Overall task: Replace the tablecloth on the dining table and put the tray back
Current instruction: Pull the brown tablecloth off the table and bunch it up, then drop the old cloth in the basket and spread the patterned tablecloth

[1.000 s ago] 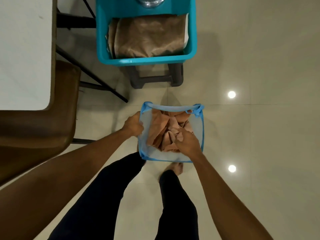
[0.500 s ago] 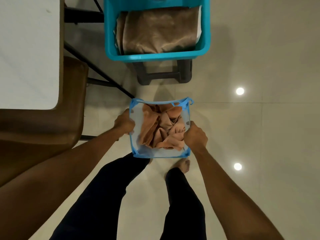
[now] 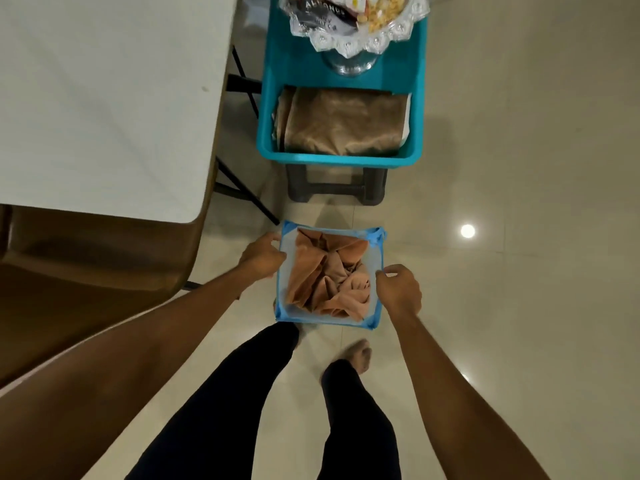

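A crumpled orange cloth [image 3: 327, 277] lies bunched inside a small blue-rimmed hamper [image 3: 330, 322] that stands on the tiled floor [image 3: 519, 168], just ahead of the person's feet. The left hand [image 3: 261, 256] sits at the hamper's left rim, fingers curled loosely with the tips touching the edge; whether it actually grips the rim cannot be told. The right hand [image 3: 398, 289] is at the right rim, thumb and forefinger drawn close together at the edge, the other fingers half curled; a firm pinch cannot be confirmed.

Beyond the hamper, farther away, a teal bin [image 3: 341, 161] rests on a dark stool [image 3: 336, 185]. In the near part of the bin lies a folded brown cloth [image 3: 343, 123]. At its far end stands a silver tray [image 3: 353, 36] with a scalloped rim, carrying packets and snacks, partly cut off by the top of the frame.

To the left is the dining surface [image 3: 104, 98], white and bare, with dark folding legs showing beneath its right edge. A brown chair [image 3: 86, 289] sits at its near end, close by the left forearm.
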Demonstrator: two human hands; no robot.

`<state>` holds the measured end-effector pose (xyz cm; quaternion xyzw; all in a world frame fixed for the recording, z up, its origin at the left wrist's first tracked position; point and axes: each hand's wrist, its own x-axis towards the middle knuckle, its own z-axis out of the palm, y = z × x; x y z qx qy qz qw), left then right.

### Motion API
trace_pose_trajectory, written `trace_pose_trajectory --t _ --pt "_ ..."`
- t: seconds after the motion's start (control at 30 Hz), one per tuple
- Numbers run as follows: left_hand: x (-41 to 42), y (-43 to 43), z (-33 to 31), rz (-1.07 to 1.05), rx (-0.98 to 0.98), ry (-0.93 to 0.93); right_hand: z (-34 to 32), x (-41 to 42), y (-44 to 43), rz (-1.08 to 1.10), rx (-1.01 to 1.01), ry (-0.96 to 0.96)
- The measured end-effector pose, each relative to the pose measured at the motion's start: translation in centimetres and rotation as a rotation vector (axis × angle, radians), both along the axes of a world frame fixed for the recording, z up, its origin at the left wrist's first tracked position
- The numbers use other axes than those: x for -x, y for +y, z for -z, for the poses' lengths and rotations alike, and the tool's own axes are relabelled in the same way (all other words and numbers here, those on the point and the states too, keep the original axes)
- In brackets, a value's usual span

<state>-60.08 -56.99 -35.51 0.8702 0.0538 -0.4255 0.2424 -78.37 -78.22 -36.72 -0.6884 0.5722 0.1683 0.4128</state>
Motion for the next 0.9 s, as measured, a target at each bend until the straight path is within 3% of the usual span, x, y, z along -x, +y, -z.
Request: trace_pose_trajectory --t 0.17,0.53,0.67,0.83,0.9 --pt "0.8 3.9 -6.8 -0.092 0.302 -0.013 -7.0 -2.2 3.1 0.03 -0.004 -0.151" --pt "0.2 17.2 -18.3 0.041 0.378 -0.317 -18.7 -11.8 15.0 -0.39 -0.03 -0.525" --pt "-1.8 22.7 -19.5 0.004 0.386 -0.38 -20.6 -15.0 20.4 -0.49 0.032 -0.544" --pt "-5.6 26.8 -21.0 0.112 0.386 -0.399 -21.0 -16.0 23.7 -0.293 0.123 -0.474" --pt "-7.4 28.0 -21.5 0.139 0.394 -0.419 -21.7 -16.7 24.8 -0.305 0.183 -0.476"
